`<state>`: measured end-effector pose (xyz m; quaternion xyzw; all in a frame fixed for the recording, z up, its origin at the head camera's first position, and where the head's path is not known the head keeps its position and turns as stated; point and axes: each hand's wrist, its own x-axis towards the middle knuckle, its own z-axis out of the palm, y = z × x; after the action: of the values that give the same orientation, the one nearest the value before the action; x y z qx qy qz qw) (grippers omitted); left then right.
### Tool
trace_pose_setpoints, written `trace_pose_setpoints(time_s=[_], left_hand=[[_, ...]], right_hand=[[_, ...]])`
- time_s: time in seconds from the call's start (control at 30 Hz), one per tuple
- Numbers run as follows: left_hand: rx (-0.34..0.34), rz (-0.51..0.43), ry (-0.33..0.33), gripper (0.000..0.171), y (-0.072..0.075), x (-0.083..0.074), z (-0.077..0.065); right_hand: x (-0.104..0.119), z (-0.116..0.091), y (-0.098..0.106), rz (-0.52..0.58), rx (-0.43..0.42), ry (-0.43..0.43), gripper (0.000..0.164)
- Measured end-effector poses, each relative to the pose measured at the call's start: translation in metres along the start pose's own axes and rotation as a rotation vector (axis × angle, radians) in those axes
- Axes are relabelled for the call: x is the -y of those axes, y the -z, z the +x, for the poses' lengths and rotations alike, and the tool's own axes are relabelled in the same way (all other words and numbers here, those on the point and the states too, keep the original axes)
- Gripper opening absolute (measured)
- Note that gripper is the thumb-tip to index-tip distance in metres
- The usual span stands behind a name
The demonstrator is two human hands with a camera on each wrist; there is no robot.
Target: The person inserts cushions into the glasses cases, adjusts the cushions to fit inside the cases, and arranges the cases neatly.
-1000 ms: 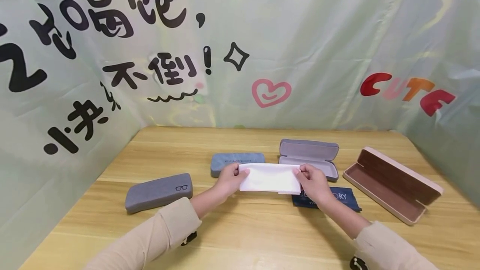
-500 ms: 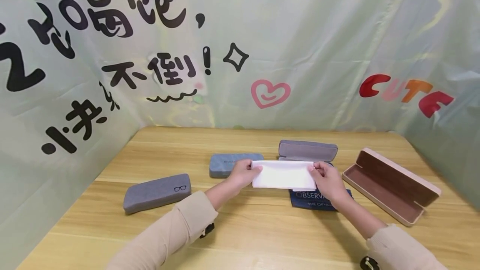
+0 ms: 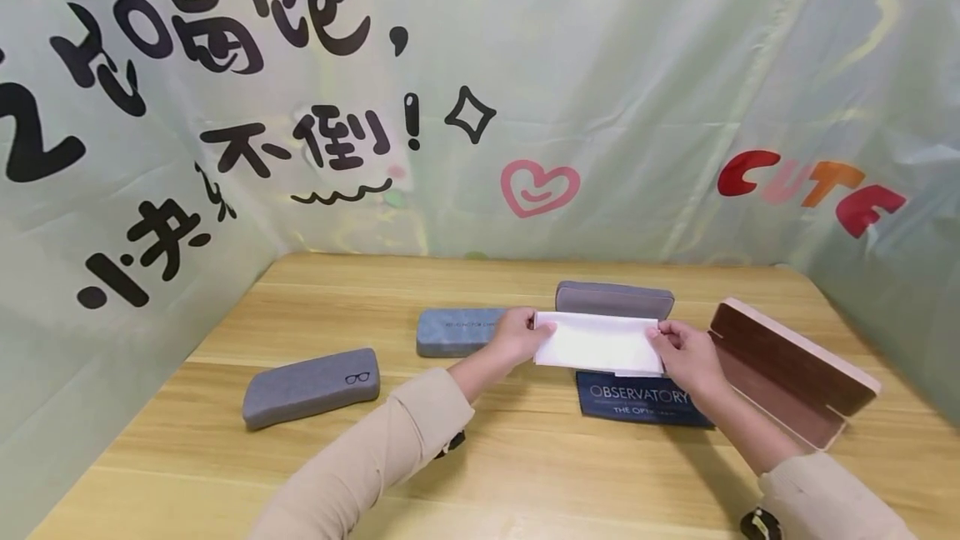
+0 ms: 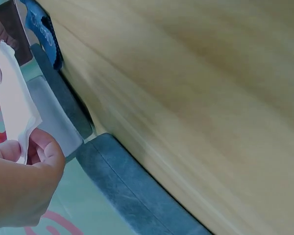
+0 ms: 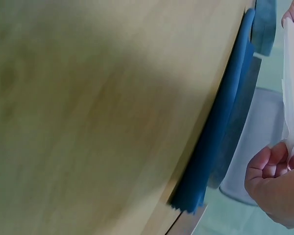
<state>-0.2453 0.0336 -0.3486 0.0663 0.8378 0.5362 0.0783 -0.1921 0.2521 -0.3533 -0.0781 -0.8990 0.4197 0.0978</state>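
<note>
A folded white cloth (image 3: 597, 343) is stretched flat in the air between my two hands. My left hand (image 3: 516, 337) pinches its left edge between thumb and fingers. At the opposite edge, my right hand (image 3: 692, 359) pinches it the same way. Behind the cloth stands an open grey-purple glasses case (image 3: 615, 300); only its raised lid shows in the head view, while its pale lining (image 4: 54, 117) appears in the left wrist view. Lying below the cloth is a dark blue glasses cloth (image 3: 637, 407) with white lettering, partly covered by my right hand.
A closed blue glasses case (image 3: 456, 332) lies behind my left wrist. Further left is a closed grey case (image 3: 311, 388) with a glasses drawing. On the right, a pink case (image 3: 795, 357) with brown lining stands open. A printed fabric backdrop (image 3: 637, 107) surrounds the wooden table (image 3: 525, 473).
Both hands have carried the white cloth to the right and slightly up, from in front of the blue case to in front of the open grey-purple case. More of the dark blue cloth shows.
</note>
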Motion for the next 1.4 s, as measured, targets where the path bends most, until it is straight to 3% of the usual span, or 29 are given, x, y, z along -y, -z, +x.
trace_pose_setpoints(time_s=[0.13,0.37,0.73,1.07,1.4], left_hand=[[-0.006,0.013,-0.036,0.033,-0.006,-0.002,0.005],[-0.011,0.06,-0.065,0.035,-0.015,-0.003,0.015],[-0.083,0.11,-0.15,0.05,-0.03,-0.007,0.03],[-0.195,0.145,-0.097,0.038,-0.044,-0.014,0.036],[-0.269,0.194,-0.06,0.049,-0.049,-0.013,0.043]], right_hand=[[-0.006,0.003,0.002,0.008,-0.027,-0.01,0.034],[-0.013,0.008,0.006,-0.007,-0.049,-0.023,0.037],[-0.024,0.025,0.013,-0.009,-0.111,-0.081,0.036],[-0.032,0.04,0.02,-0.093,-0.054,-0.088,0.041],[-0.028,0.048,0.015,-0.054,0.01,-0.127,0.035]])
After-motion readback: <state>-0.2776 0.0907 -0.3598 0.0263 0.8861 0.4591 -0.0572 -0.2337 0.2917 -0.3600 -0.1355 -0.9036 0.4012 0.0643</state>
